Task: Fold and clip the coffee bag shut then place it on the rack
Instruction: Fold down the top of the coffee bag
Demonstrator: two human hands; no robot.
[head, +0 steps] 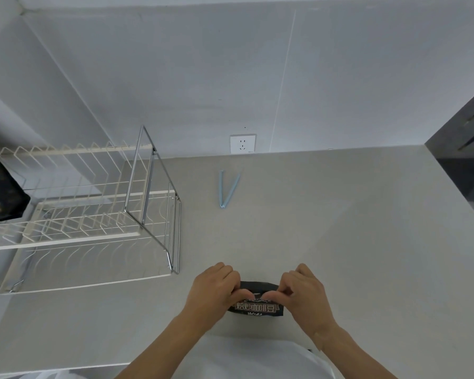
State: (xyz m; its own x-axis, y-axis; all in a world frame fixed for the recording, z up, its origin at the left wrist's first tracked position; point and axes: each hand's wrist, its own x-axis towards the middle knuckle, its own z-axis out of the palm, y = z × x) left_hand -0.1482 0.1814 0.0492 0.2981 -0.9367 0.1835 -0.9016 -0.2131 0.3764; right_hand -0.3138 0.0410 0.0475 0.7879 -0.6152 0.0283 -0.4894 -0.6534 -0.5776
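Note:
A black coffee bag (257, 307) with white lettering stands on the grey counter near its front edge. My left hand (215, 289) pinches the bag's top at its left side, and my right hand (303, 291) pinches it at the right. The top strip of the bag is bent over between my fingers. A light blue clip (226, 188) lies open in a V shape on the counter, well beyond the bag and apart from both hands. The white and chrome wire rack (93, 214) stands at the left.
A dark bag (0, 192) sits on the rack's far left end. A white wall socket (242, 143) is behind the clip. The counter (353, 228) ends at a dark gap on the right. Grey wall runs along the back.

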